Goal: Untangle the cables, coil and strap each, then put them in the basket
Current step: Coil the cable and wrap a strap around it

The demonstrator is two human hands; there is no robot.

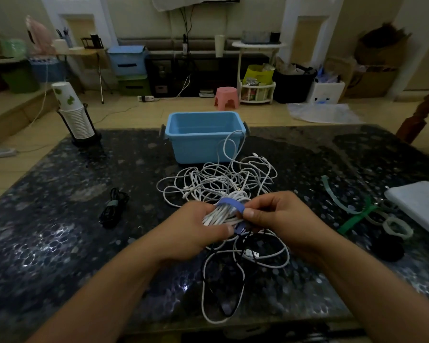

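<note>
White coil (221, 215) held above the table (60, 231), on the near side of the basket (203, 137). Left hand (196, 227) grips the bunched loops, thumb under. Right hand (278, 216) pinches a blue strap (230, 203) that arcs over the coil. Loose white tangle (221, 181) lies between basket and hands, one loop leaning on the basket wall. More white and black cable (221, 280) on the table nearer than the hands. Strapped black coil (113, 210) left of the basket. Green straps (352, 219) to the basket's right.
</note>
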